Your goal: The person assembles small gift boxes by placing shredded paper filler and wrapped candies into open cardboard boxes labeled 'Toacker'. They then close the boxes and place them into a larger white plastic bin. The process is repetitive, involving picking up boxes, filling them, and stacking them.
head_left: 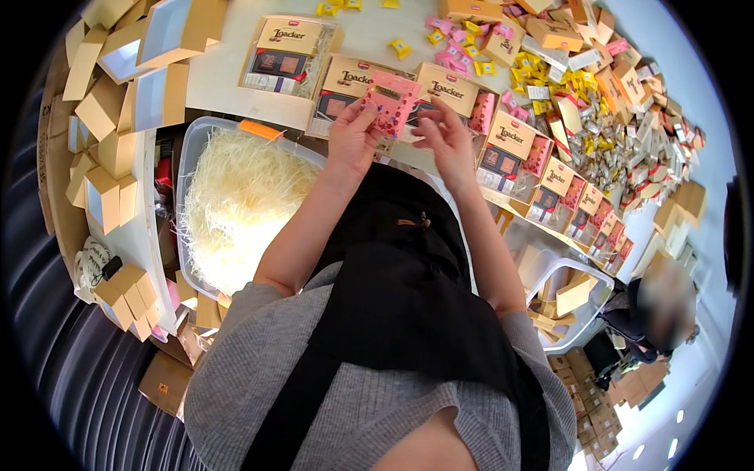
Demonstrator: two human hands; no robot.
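Observation:
My left hand [353,140] grips a flat pink packet [393,104] with a red pattern by its left edge, thumb on top. The packet is held above a tan gift box [346,74] and hides part of it. Just right of the packet, my right hand [449,143] has its fingers apart and slightly curled, with nothing seen in them. Behind that hand stands another gift box [450,82], with a pink packet [482,111] at its right side. A further gift box [289,39], farther left, holds a dark packet [275,64] and pale shredded filler.
Several filled gift boxes [514,140] line the table's near edge to the right. Loose yellow sweets [577,81] and small boxes are heaped behind. A clear tub [185,169] of pale shreds sits below left, near stacked empty boxes [161,94]. Another person [656,314] is at far right.

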